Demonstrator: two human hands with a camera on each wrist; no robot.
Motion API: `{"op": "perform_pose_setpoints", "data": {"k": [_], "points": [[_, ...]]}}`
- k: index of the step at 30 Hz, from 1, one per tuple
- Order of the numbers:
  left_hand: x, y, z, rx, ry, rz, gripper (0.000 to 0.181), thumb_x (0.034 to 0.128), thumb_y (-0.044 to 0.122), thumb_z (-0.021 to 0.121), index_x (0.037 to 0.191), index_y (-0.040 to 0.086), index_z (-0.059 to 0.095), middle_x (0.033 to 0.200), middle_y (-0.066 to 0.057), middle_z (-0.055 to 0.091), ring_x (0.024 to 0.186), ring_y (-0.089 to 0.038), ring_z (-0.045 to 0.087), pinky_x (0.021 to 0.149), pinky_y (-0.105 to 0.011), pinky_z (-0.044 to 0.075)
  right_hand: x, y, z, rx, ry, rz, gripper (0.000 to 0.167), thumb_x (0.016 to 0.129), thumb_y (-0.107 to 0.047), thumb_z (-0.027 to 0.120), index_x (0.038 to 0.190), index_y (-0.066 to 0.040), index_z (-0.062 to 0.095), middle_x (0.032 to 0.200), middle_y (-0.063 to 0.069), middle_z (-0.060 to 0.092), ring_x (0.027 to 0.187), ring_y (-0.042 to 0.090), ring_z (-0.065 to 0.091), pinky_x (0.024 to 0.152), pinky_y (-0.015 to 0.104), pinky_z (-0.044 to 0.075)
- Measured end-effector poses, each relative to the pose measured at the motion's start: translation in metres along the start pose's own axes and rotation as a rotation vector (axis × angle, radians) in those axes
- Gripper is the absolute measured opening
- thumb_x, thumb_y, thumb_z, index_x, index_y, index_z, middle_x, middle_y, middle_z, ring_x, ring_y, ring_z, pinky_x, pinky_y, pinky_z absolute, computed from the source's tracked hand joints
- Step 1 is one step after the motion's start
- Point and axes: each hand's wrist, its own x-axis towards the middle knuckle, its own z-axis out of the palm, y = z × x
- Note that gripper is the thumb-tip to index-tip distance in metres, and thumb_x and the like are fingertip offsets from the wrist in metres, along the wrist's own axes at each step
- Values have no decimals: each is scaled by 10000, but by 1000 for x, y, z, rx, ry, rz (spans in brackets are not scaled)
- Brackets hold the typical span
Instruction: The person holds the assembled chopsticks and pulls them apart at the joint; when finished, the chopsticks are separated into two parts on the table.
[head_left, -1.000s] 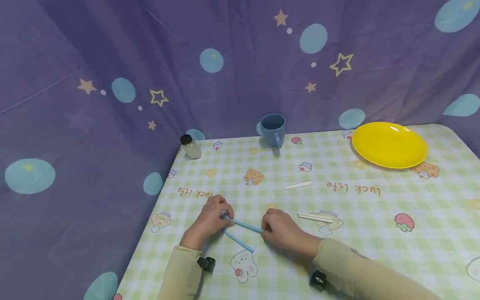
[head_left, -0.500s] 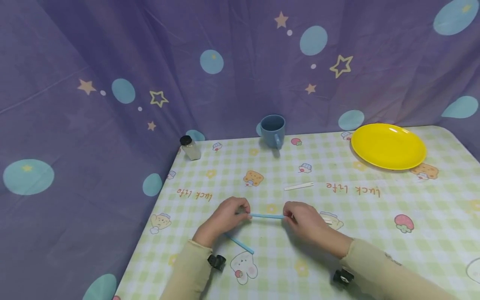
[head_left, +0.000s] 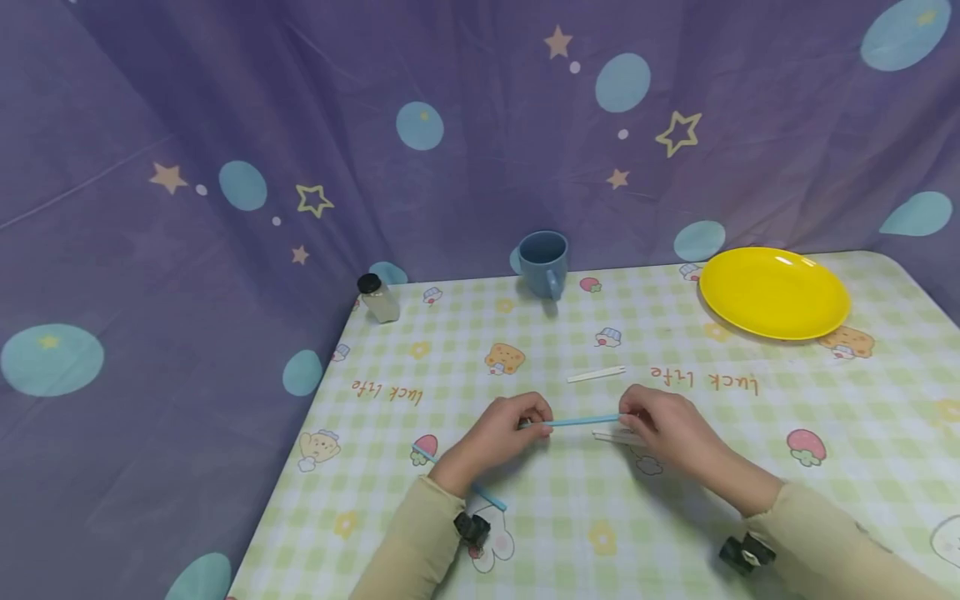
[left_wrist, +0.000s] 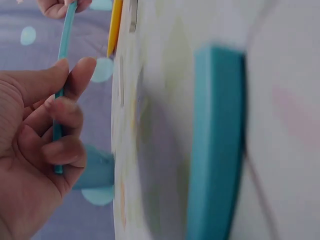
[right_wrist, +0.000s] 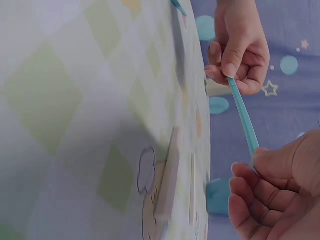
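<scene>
Between my two hands a thin light-blue stick (head_left: 585, 421) is stretched out, held above the table as the wrist views show. My left hand (head_left: 502, 433) pinches one end between thumb and fingers, its other fingers curled along the stick (left_wrist: 63, 40). At the opposite end, my right hand (head_left: 678, 429) pinches the tip. A second light-blue stick (head_left: 491, 497) lies on the table below my left forearm, which hides its middle. Close to my right hand lies a short white stick (head_left: 615, 437), partly covered by that hand. Another short white stick (head_left: 596, 374) lies farther back.
A blue mug (head_left: 543, 265) stands at the back edge, with a black-lidded shaker jar (head_left: 380, 302) at the back left corner. The yellow plate (head_left: 775, 293) sits at the back right. A checked cloth (head_left: 720, 533) covers the table; a purple curtain (head_left: 480, 183) hangs behind.
Both hands have moved right and slightly farther away, carrying the light-blue stick off from beside the second one. My right hand now partly covers the nearer white stick.
</scene>
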Motion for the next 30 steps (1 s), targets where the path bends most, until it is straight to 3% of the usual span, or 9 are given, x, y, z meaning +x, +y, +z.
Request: {"op": "perform_pose_setpoints", "data": {"k": [4, 8, 14, 23, 30], "points": [[6, 5, 10, -50, 8, 15, 49, 952, 127, 640, 983, 96, 661, 863, 40, 717, 768, -96, 655, 713, -223, 476, -3, 7, -5, 6, -7, 27, 176, 863, -72, 731, 836, -165, 583, 715, -111, 546, 647, 81, 456, 609, 279, 419], [10, 11, 18, -38, 15, 18, 50, 958, 141, 630, 994, 137, 664, 868, 90, 713, 804, -60, 670, 729, -201, 485, -4, 10, -6, 18, -21, 38, 177, 857, -83, 739, 827, -183, 596, 730, -120, 568, 656, 71, 475, 619, 272, 435], [20, 19, 30, -25, 45, 37, 35, 934, 132, 662, 959, 129, 686, 851, 115, 705, 764, -7, 635, 695, -174, 475, -5, 8, -4, 44, 3, -32, 145, 846, -77, 750, 822, -188, 661, 793, -128, 638, 706, 35, 564, 656, 293, 498], [28, 28, 43, -19, 53, 68, 46, 940, 131, 656, 954, 167, 682, 848, 117, 711, 801, 60, 610, 746, -151, 473, -5, 3, 2, 27, 27, -129, 106, 835, -106, 768, 873, -196, 725, 845, -114, 689, 673, -11, 536, 609, 254, 472], [29, 29, 47, -2, 61, 71, 60, 937, 147, 659, 968, 184, 695, 863, 120, 718, 839, 81, 607, 786, -143, 470, -5, 8, 3, 8, 17, -146, 121, 842, -107, 759, 911, -206, 744, 869, -107, 708, 675, -26, 546, 608, 250, 476]]}}
